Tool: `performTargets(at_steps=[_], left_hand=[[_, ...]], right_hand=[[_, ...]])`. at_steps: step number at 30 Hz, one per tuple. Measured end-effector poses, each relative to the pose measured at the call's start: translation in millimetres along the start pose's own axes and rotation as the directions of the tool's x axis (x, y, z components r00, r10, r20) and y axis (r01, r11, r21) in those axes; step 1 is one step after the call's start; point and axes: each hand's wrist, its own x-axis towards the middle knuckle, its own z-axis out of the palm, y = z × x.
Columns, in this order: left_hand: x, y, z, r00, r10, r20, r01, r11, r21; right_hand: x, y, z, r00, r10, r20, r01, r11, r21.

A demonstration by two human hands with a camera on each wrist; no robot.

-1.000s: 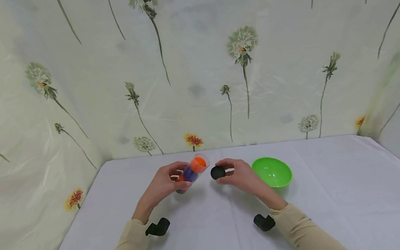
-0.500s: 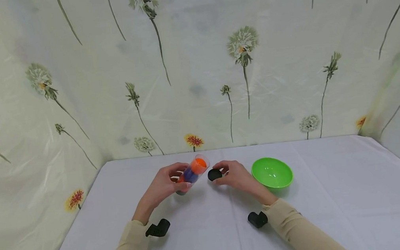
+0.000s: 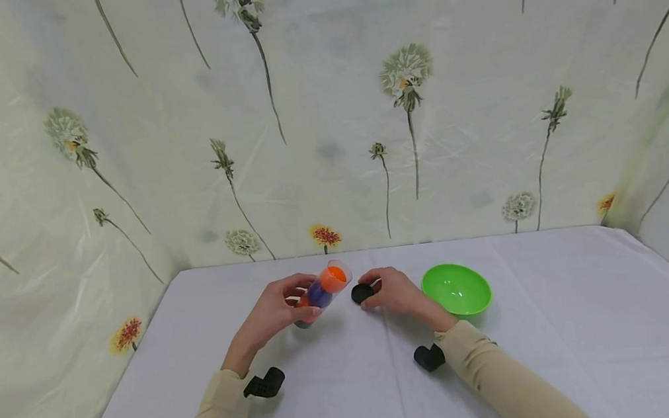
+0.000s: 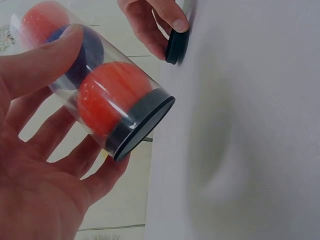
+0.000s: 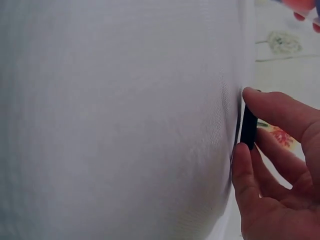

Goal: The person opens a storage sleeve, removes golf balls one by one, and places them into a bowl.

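Note:
My left hand (image 3: 280, 307) grips a clear plastic tube (image 4: 95, 80), tilted with its top leaning right, above the table. Inside it sit an orange ball (image 4: 117, 95), a dark blue ball (image 4: 92, 52) and another orange ball (image 3: 334, 273) near the uncapped upper end. A black cap (image 4: 150, 122) closes the lower end. Between thumb and fingers, my right hand (image 3: 395, 290) pinches a round black lid (image 3: 362, 293) right at the tabletop, just right of the tube. In the right wrist view the lid (image 5: 248, 127) shows edge-on against the white cloth.
A bright green bowl (image 3: 456, 289) stands behind and right of my right hand, partly overlapped by the wrist. White cloth covers the table (image 3: 562, 348). A curtain (image 3: 325, 103) with printed dandelions hangs behind the far edge. Black wrist cameras (image 3: 266, 382) sit on both wrists.
My right hand has lowered the black lid from above the table down to the cloth, turning it flatter. My left hand and the tube have stayed nearly still.

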Motion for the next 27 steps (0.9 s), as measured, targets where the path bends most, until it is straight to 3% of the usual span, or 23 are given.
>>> performTargets(at_steps=[18, 27], left_hand=[[-1.1, -1.1, -0.6, 1.0, 0.004, 0.009, -0.003, 1.0, -0.015], [-0.9, -1.0, -1.5, 1.0, 0.01, 0.008, -0.01, 1.0, -0.023]], right_hand=[[-0.5, 0.1, -2.6, 1.0, -0.026, -0.003, 0.026, 0.999, 0.045], [-6.0, -0.5, -2.5, 0.998, -0.035, -0.052, 0.039, 0.995, 0.095]])
